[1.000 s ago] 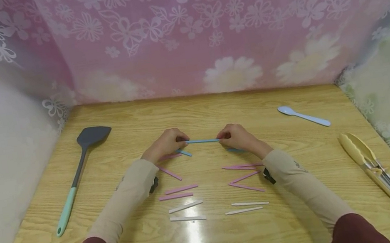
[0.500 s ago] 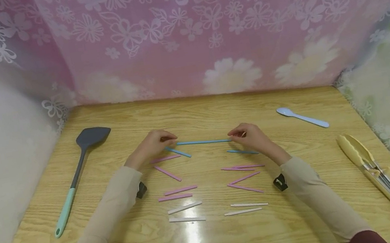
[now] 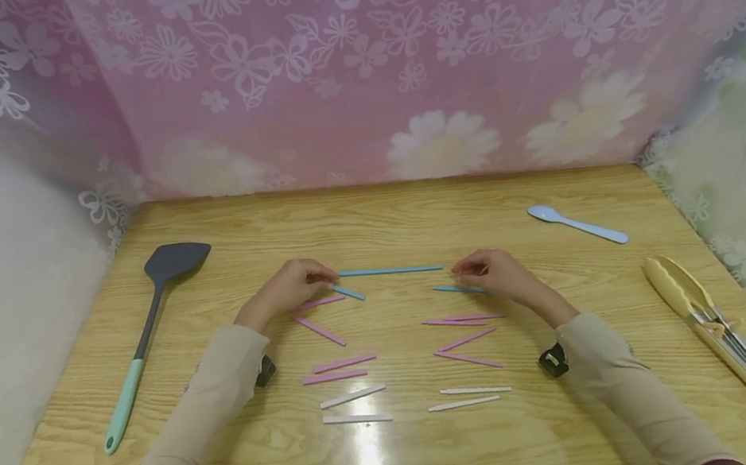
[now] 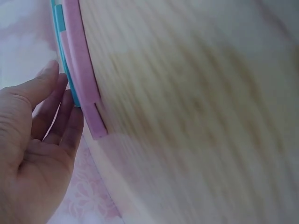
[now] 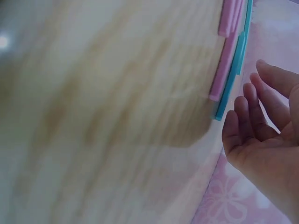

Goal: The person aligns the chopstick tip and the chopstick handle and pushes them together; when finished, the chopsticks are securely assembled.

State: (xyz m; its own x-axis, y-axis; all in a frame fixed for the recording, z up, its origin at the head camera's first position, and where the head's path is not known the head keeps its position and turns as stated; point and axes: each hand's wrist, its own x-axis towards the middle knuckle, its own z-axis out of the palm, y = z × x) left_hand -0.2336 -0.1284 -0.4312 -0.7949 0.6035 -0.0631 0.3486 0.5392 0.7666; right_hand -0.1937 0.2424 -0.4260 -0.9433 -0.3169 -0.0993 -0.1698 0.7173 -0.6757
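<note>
A long thin blue stick (image 3: 389,270) lies crosswise on the wooden table (image 3: 372,224). At its left end are the fingertips of my left hand (image 3: 294,283), which also covers part of a shorter slanted blue stick (image 3: 349,293). In the left wrist view the thumb stands apart from the loosely bent fingers (image 4: 58,112), whose tips are right by the blue stick's end. My right hand (image 3: 498,276) is off the long stick's right end and hovers over another short blue stick (image 3: 457,290). The right wrist view shows its fingers (image 5: 254,112) relaxed, gripping nothing.
Pink sticks (image 3: 333,377) and white sticks (image 3: 357,419) lie in two columns nearer me. A dark spatula (image 3: 176,260) with a mint handle is at left. A pale blue spoon (image 3: 577,223) and yellow-tipped tongs (image 3: 722,341) lie at right. A floral curtain (image 3: 354,107) hangs behind.
Both hands have spread apart along the long blue stick, uncovering more of it. The right hand has let go and moved right and toward me; the left fingers have come off the stick's middle part.
</note>
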